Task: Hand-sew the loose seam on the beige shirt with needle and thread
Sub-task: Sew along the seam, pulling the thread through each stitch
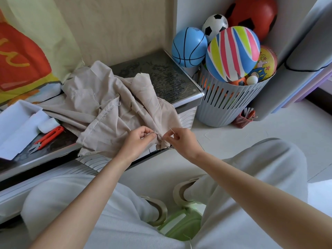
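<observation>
The left hand (138,139) pinched the seam of the beige shirt (107,112) in curled fingers, and just beside them fingertips of the right hand (181,141) pinched a needle (171,130) slanting upward.

The crumpled beige shirt (107,108) covers the middle of the bench (161,72), leaving bare dark top behind it toward the wall (116,24), while a white box (18,123) and red snips (48,137) crowd the left end and a slatted basket (228,103) of balls (232,53) stands on the floor (233,137) just beside the right corner.
</observation>
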{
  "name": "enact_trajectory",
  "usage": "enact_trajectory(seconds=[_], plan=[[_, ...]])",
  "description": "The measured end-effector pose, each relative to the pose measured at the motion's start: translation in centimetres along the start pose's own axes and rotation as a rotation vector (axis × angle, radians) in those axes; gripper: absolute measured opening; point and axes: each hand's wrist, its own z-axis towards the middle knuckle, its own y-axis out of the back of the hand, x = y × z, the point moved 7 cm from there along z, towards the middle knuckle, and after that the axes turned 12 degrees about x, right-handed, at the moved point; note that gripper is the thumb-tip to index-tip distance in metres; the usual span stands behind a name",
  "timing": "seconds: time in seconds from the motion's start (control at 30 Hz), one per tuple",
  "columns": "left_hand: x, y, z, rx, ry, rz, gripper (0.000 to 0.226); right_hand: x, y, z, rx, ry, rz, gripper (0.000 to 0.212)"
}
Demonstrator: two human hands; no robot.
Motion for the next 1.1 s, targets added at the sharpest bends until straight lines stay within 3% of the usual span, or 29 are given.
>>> enact_trajectory(seconds=[0.17,0.37,0.53,0.7,0.77,0.87,1.1], plan=[[0.1,0.2,-0.3,-0.011,0.015,0.026,0.02,-2.6,0.7,-0.5,0.004,-0.098,-0.161,0.015],[0.2,0.2,-0.2,-0.016,0.024,0.004,0.018,-6.5,-0.3,-1.2,0.215,-0.297,-0.297,0.009],[-0.1,0.5,-0.3,-0.022,0.019,0.0,0.018,-8.4,-0.7,-1.6,0.308,-0.404,-0.391,0.019],[-0.3,0.3,-0.3,-0.021,0.01,-0.006,0.018,-4.2,2.0,-1.3,-0.049,-0.161,-0.249,0.018],[-0.4,0.2,-0.3,-0.02,0.007,0.001,0.018,-1.8,2.1,-1.2,-0.116,-0.05,-0.149,0.015],[-0.8,-0.1,-0.4,-0.007,-0.001,0.021,0.017,1.1,1.2,-0.9,-0.087,0.069,-0.065,0.012],[-1.2,-0.6,-0.6,0.009,0.001,0.013,0.019,1.9,-0.3,-0.5,-0.005,0.048,-0.076,0.014]])
